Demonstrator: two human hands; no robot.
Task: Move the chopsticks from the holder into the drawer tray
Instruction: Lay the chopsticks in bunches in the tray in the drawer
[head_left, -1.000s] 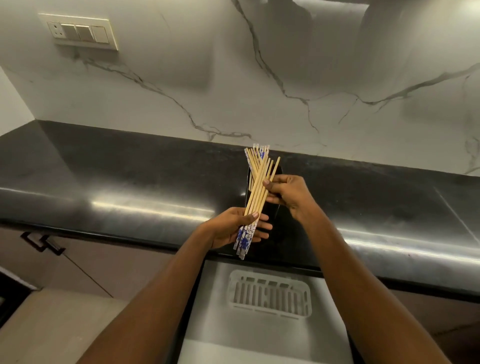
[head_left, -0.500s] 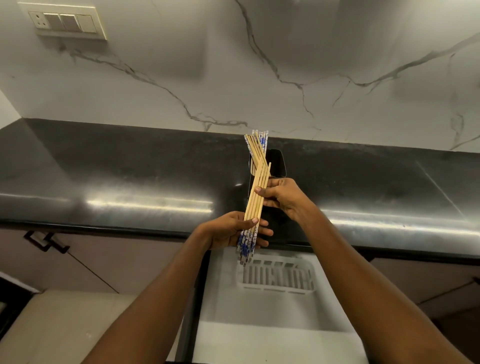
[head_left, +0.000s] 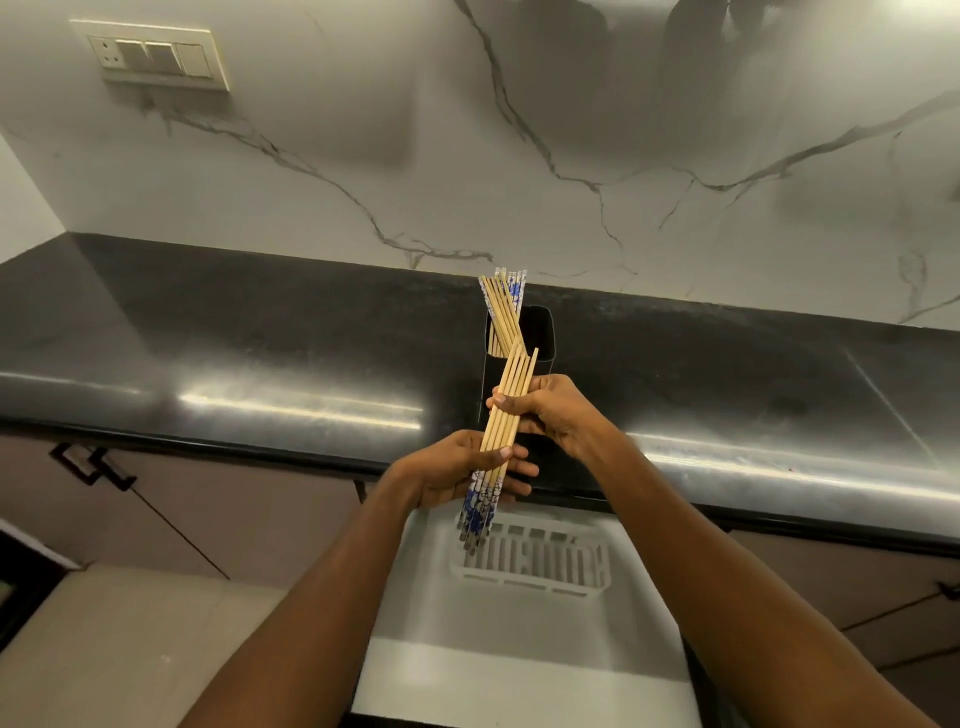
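A bundle of wooden chopsticks (head_left: 506, 415) with blue-and-white patterned ends sits in both my hands above the counter's front edge. My left hand (head_left: 457, 475) grips the bundle low, near the patterned ends. My right hand (head_left: 550, 410) grips it higher up, thumb across the sticks. Behind them a black holder (head_left: 543, 338) stands on the counter with several more chopsticks (head_left: 501, 306) leaning in it. Below, a white slotted tray (head_left: 535, 564) lies in the open drawer (head_left: 519, 660); the patterned ends hang just over its far left corner.
The black counter (head_left: 260, 364) runs left to right under a marble backsplash with a switch plate (head_left: 156, 57) at the upper left. Cabinet fronts with dark handles (head_left: 93, 462) flank the drawer.
The bundle and both hands have come down and toward me, away from the holder, so the patterned ends now hang over the drawer tray. The camera has tilted down, showing more drawer.
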